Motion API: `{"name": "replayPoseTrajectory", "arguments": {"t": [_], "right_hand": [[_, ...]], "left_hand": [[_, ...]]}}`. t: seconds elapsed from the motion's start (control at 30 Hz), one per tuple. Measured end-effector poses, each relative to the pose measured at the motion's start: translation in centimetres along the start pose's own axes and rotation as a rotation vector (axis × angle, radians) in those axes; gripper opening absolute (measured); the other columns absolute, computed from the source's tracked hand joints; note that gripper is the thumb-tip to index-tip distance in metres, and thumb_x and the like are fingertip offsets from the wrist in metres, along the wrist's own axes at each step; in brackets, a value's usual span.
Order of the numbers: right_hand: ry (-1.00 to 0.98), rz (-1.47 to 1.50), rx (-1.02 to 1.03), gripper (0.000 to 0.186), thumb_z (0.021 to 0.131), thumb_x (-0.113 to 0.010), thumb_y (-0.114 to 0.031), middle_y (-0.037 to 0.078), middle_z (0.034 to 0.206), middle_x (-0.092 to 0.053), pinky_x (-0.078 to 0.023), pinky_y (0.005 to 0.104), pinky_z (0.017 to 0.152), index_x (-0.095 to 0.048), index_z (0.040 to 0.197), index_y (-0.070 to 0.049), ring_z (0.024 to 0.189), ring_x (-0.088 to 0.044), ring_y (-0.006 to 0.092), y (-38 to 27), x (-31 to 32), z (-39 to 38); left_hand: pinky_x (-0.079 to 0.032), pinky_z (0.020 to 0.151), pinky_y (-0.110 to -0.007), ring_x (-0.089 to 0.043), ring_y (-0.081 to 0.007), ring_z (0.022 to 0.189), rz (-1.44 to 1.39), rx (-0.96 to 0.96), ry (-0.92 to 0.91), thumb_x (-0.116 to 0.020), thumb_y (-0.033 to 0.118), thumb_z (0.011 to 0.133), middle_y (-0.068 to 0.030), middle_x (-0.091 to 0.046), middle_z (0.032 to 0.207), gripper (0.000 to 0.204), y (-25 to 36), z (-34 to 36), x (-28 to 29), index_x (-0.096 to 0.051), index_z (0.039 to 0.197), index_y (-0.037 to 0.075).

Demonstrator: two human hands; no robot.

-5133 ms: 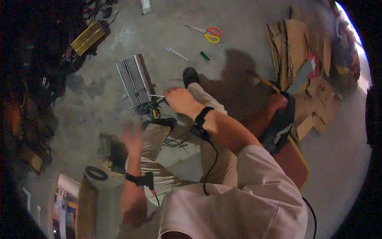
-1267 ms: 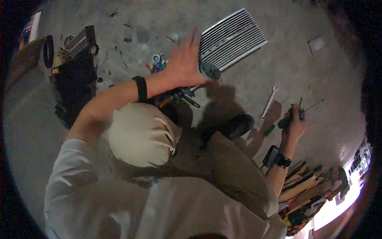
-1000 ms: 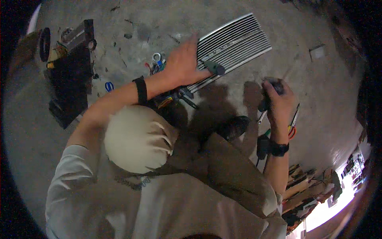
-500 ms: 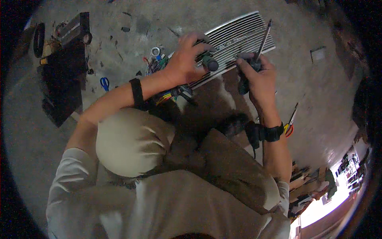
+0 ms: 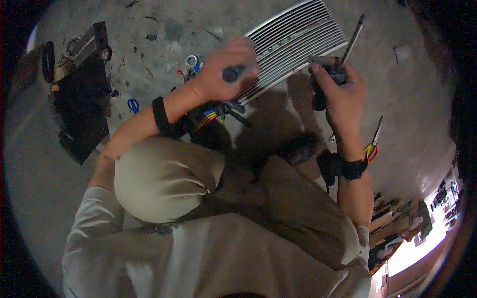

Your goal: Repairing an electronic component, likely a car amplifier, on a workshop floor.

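Note:
My left hand (image 5: 226, 62) is closed round a dark cylindrical handle (image 5: 231, 74), whose round end faces me; whatever its far end carries is hidden, and the hand is slightly blurred. In my right hand (image 5: 345, 92) is a screwdriver (image 5: 353, 42) with a dark grip, its long metal shaft pointing up and away. Between and beyond the hands, a silver slatted metal grille (image 5: 293, 39) lies on the floor. My left hand covers part of its left edge, while the right is just off its right side.
Pliers and coloured-handled tools (image 5: 218, 114) lie below my left hand, and a ring-shaped metal tool (image 5: 192, 60) is beside its wrist. Blue-handled scissors (image 5: 132, 105) rest at left. Scissors with yellow-orange handles (image 5: 371, 151) sit by my right wrist. A dark box (image 5: 82, 109) stands far left.
My left hand has turned and drawn slightly left, bringing the handle's end more toward me. My right hand with the screwdriver has shifted right. The grille appears a little higher in view.

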State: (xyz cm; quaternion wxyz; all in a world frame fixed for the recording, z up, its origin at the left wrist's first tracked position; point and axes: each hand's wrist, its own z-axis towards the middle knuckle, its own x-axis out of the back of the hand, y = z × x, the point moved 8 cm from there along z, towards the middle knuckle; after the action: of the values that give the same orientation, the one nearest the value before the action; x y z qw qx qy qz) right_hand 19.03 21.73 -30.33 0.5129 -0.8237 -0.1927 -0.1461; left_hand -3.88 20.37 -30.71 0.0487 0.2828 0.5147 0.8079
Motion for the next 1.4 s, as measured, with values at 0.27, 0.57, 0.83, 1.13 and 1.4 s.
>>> {"name": "replayPoseTrajectory", "arguments": {"t": [0.27,0.57,0.83,1.13,1.4], "right_hand": [[-0.224,0.023,0.0,0.031,0.082,-0.078,-0.029,0.009,0.082,-0.072,-0.053,0.0322,0.07,-0.072,0.096,-0.002,0.072,-0.067,0.0185,0.8,-4.0,1.6],[-0.387,-0.167,0.104,0.032,0.08,-0.079,-0.026,0.012,0.085,-0.073,-0.055,0.0339,0.073,-0.072,0.098,-0.001,0.075,-0.069,0.0207,1.2,-4.3,4.2],[-0.47,-0.321,0.228,0.033,0.08,-0.078,-0.027,0.013,0.084,-0.073,-0.055,0.0357,0.071,-0.071,0.097,0.0,0.074,-0.069,0.023,1.0,-8.6,5.6],[-0.453,-0.055,0.02,0.028,0.081,-0.078,-0.023,0.013,0.081,-0.074,-0.054,0.0355,0.067,-0.073,0.093,0.001,0.07,-0.069,0.0204,3.1,-11.0,6.1],[-0.477,-0.138,0.03,0.028,0.08,-0.079,-0.023,0.014,0.081,-0.074,-0.055,0.0368,0.068,-0.073,0.092,0.001,0.07,-0.069,0.0222,4.0,-11.9,6.8]], "left_hand": [[-0.05,0.092,-0.04,-0.064,-0.0351,0.103,0.033,0.082,0.102,-0.066,0.005,0.081,-0.0182,-0.066,0.112,0.007,-0.6,-0.9,0.9,-0.066,0.088,0.003],[-0.038,0.111,-0.047,-0.046,-0.0455,0.132,0.269,0.366,0.037,-0.066,0.021,0.082,-0.0286,-0.048,0.141,0.04,-1.8,-2.5,1.0,-0.064,0.12,0.007],[-0.046,0.102,-0.047,-0.057,-0.0451,0.116,0.268,0.341,0.023,-0.067,0.026,0.081,-0.0295,-0.058,0.126,0.052,-2.1,-2.6,1.0,-0.059,0.126,0.001],[-0.047,0.101,-0.041,-0.061,-0.0391,0.114,0.168,0.466,0.138,-0.069,0.026,0.081,-0.0249,-0.064,0.118,0.046,-3.0,-3.0,1.9,-0.064,0.116,-0.004],[-0.048,0.1,-0.043,-0.06,-0.0391,0.112,0.299,0.41,0.14,-0.067,0.034,0.081,-0.0232,-0.062,0.119,0.053,-2.6,-2.9,1.2,-0.062,0.12,-0.002]]}}
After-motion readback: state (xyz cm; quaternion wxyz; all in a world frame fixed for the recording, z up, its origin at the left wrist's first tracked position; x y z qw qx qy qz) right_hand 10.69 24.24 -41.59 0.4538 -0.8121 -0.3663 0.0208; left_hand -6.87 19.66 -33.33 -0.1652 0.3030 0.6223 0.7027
